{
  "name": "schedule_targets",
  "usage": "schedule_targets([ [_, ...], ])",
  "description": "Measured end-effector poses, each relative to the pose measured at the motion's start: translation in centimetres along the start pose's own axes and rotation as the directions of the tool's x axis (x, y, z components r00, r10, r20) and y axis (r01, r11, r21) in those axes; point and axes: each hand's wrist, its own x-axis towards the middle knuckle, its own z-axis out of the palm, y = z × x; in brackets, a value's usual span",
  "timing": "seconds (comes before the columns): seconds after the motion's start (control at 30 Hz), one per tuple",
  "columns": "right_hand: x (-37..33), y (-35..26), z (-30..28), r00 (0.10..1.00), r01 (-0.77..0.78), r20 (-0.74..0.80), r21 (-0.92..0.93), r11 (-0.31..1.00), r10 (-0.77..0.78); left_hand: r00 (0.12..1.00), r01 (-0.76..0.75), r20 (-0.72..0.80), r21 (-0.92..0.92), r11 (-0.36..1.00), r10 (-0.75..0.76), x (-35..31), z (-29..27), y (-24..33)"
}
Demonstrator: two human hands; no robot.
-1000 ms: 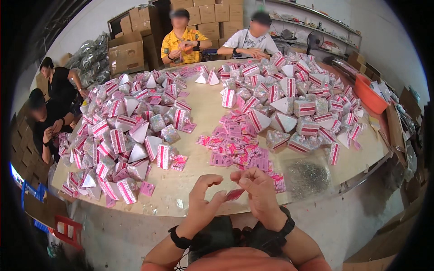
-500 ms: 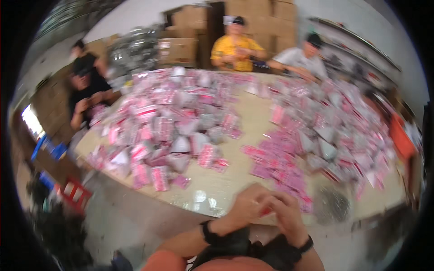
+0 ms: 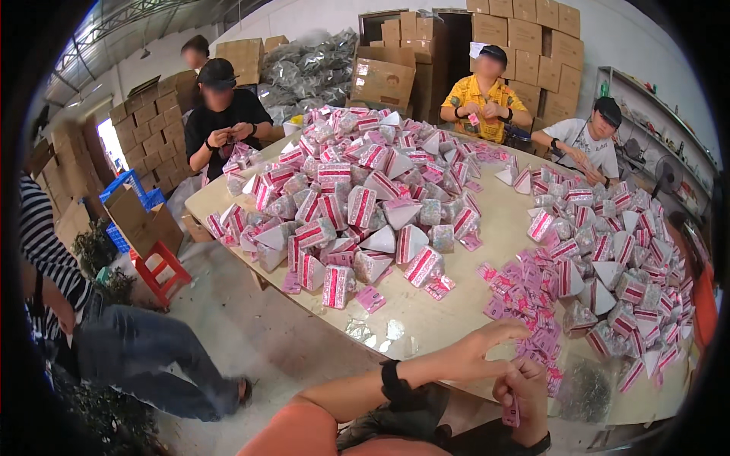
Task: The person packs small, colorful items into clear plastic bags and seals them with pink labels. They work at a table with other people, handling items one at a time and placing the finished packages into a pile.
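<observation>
Right hand (image 3: 526, 389) pinched small flat pink card (image 3: 512, 412); left hand (image 3: 465, 351) spread, fingers apart — loose pink cards (image 3: 526, 298) lay beyond fingertips, presumably for reach.

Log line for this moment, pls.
left hand: open | right hand: holding pink card | ahead: scattered pink packets on table

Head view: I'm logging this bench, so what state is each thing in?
Left hand, open, thumb and fingers apart.
Right hand, closed on a pink packet.
Wedge-shaped packages, heaped in two piles.
Loose pink packets, spread, overlapping.
Thin dark pieces, gathered in one patch.
Fan, upright; spinning or not, cannot tell.
</observation>
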Motion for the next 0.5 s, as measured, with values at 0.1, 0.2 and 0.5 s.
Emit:
schedule_targets([
  [0.1, -0.2, -0.5, 0.2, 0.996, -0.081, 0.017, -0.136, 0.987, 0.084, 0.948, 0.179, 0.287, -0.130, 0.975, -0.135, 0.1, -1.2, 0.6],
  [0.2, -0.3, -0.4, 0.1, 0.995, -0.101, -0.008, -0.171, 0.980, 0.101, 0.846, 0.356, 0.473, -0.161, 0.920, -0.245, 0.4, -1.5, 1.7],
  [0.5, 0.0, -1.7, 1.2, 0.965, -0.247, -0.119, -0.123, 0.961, 0.232, 0.960, 0.245, 0.110, 0.103, 0.964, -0.256, -1.8, -1.3, 1.3],
])
